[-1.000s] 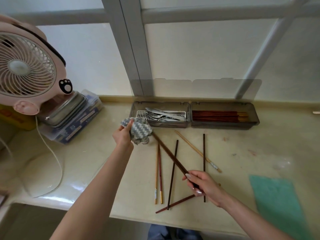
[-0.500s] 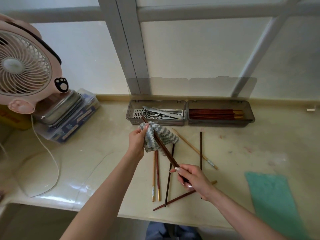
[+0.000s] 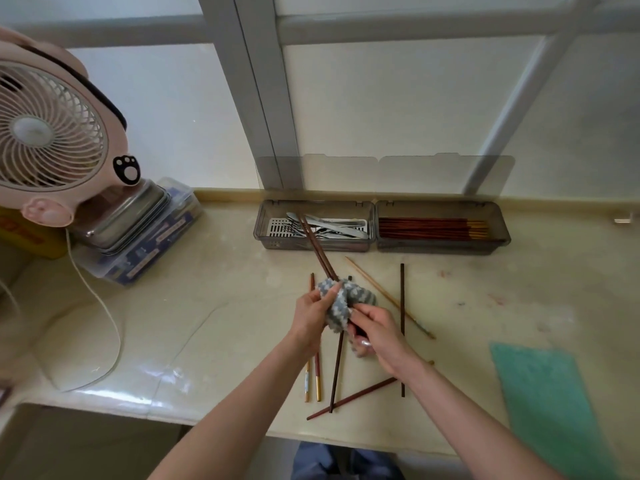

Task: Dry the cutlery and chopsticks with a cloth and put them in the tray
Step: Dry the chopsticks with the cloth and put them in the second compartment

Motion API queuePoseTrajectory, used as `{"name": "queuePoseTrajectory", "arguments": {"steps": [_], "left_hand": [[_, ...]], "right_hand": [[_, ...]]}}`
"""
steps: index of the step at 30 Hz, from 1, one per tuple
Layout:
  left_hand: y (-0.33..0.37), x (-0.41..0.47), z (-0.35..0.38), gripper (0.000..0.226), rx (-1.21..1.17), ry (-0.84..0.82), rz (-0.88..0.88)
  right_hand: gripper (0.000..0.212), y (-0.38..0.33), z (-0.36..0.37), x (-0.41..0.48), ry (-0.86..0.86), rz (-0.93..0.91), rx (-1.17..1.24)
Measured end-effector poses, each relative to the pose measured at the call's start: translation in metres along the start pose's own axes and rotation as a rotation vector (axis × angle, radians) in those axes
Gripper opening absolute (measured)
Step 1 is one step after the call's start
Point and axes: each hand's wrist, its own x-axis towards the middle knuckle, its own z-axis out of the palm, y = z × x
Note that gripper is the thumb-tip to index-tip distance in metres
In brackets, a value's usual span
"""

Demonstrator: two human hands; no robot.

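Counter (image 3: 207, 306), chopsticks (image 3: 334, 379) nr front edge, tray (image 3: 311, 246) rear

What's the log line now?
phase: drying | left hand: grips cloth around chopstick pair | right hand: holds pair's near end | tray: pair not yet in

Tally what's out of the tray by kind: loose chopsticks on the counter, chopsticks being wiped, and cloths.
loose chopsticks on the counter: 6
chopsticks being wiped in the grey cloth: 2
cloths, counting that one and the green cloth: 2
Total: 10
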Motion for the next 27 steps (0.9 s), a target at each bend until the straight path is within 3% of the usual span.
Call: {"name": "queuePoseTrajectory", "arguments": {"steps": [7,12,15,22,25,27], "left_hand": [[0.017,0.005,-0.015,0.011,-0.016,0.103,-0.057],[0.014,-0.002,-0.005,0.019,-0.029,0.084,0.008],[0.008,-0.006,0.003,0.032,0.08,0.021,0.04],[0.013,-0.014,0.014,0.03,0.281,-0.141,0.078],[0.021,-0.012,0.011,0.033,0.219,-0.053,0.09],[0.026,-0.012,0.007,0.03,0.174,-0.033,0.068]], "right_hand": [[0.03,0.004,-0.011,-0.011,-0.171,0.063,0.047],[0.009,0.008,-0.001,-0.01,0.049,0.045,0.05],[0.012,0.009,0.002,-0.006,0.148,0.086,0.098],[0.019,0.002,-0.005,0.007,0.208,0.11,0.33],[0.031,0.004,-0.014,0.007,0.248,0.047,0.147],[0.047,0.002,-0.025,0.01,0.288,-0.097,0.033]]}}
